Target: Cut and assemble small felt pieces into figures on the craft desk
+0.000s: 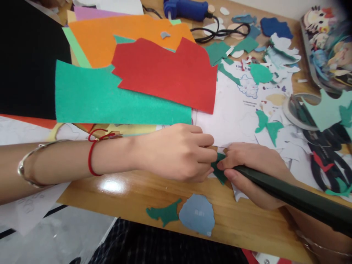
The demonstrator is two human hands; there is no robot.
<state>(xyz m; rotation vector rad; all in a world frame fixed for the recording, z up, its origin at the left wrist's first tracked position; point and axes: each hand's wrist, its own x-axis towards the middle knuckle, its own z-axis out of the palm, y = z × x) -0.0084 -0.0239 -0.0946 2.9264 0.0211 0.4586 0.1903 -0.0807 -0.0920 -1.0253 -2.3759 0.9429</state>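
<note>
My left hand [183, 152], wearing a red string at the wrist, is closed at the table's middle, its fingertips against a small dark green felt piece [220, 168]. On the other side of that piece, my right hand [253, 168] has thumb and fingers pinched at its edge. A long dark green tool [291, 192] lies across my right palm, its far end out of frame. Just below the hands rest a green felt scrap [166, 212] and a light blue felt shape [197, 214].
Red [170, 73], teal [110, 97], orange [101, 36] and black [30, 62] sheets lie behind my left arm. A blue glue gun [189, 9] is at the back. Scraps, tape [299, 110], black-handled scissors [330, 168] and a filled tray [310, 62] occupy the right.
</note>
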